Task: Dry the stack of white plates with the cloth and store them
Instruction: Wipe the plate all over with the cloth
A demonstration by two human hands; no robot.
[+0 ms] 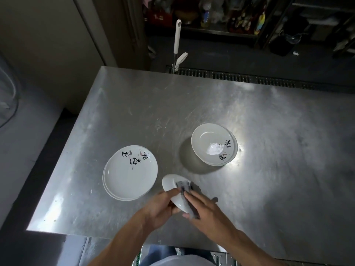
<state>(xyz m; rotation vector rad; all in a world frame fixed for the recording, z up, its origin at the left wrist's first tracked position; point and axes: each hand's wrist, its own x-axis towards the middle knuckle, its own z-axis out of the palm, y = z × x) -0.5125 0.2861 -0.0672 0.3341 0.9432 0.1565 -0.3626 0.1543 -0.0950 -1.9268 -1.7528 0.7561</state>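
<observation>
My left hand (160,207) grips a white plate (171,184), tilted on edge above the steel table (269,131). My right hand (203,210) holds a dark grey cloth (185,187) and presses it against the plate's face. A stack of white plates with black calligraphy (130,174) lies to the left of my hands. A second stack of the same plates (214,144) sits farther back on the right, under a bright light patch.
A white mop handle (177,37) stands behind the table's far edge by a floor drain grate (240,77). Dark shelves with bottles (221,14) line the back. The table's left edge drops to a dark gap.
</observation>
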